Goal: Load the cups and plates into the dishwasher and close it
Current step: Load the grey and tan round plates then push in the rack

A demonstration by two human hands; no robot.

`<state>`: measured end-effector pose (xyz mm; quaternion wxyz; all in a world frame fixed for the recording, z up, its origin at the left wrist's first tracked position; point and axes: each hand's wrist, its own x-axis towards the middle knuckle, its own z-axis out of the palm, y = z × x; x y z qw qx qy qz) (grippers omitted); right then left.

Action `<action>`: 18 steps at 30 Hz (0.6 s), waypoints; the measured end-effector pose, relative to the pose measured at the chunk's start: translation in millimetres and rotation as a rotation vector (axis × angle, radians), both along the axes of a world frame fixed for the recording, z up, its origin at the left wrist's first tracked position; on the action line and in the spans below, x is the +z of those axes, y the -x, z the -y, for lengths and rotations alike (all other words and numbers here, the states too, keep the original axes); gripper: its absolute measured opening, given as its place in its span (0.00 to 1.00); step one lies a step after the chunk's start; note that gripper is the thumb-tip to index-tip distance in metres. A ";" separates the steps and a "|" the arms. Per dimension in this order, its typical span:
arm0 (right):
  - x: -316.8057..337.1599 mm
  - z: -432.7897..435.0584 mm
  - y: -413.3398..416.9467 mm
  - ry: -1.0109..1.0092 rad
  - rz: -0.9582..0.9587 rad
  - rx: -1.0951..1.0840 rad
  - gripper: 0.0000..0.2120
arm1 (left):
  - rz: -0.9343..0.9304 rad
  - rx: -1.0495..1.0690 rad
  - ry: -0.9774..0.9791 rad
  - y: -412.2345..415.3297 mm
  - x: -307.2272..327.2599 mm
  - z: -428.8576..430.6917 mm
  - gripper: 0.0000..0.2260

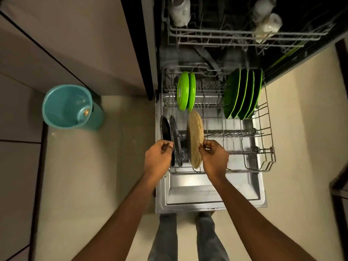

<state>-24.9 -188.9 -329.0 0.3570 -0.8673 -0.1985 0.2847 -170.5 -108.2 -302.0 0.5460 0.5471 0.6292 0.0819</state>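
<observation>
The dishwasher's lower rack (267, 132) is pulled out over the open door (212, 194). A tan speckled plate (194, 138) stands on edge in the rack's front row; my right hand (213, 157) pinches its near rim. Two dark plates (176, 136) stand upright to its left, and my left hand (157, 157) has its fingers closed at the rim of the leftmost one. Two bright green plates (185, 91) and several dark green plates (243, 93) fill the back row. Pale cups (179, 11) sit in the upper rack (244, 37).
A teal bucket (69, 107) stands on the floor to the left, beside a dark cabinet edge. Beige floor lies on both sides of the door. My legs stand right at the door's front edge. Dark furniture shows at the far right.
</observation>
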 end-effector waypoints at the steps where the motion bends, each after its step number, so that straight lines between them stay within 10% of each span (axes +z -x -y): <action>1: -5.9 0.4 -0.4 0.015 -0.002 0.008 0.06 | -0.002 0.009 0.002 0.6 -5.4 1.8 0.07; 18: -55.1 -4.5 0.4 0.186 -0.090 0.405 0.14 | -0.131 -0.103 0.055 6.5 -39.4 39.9 0.05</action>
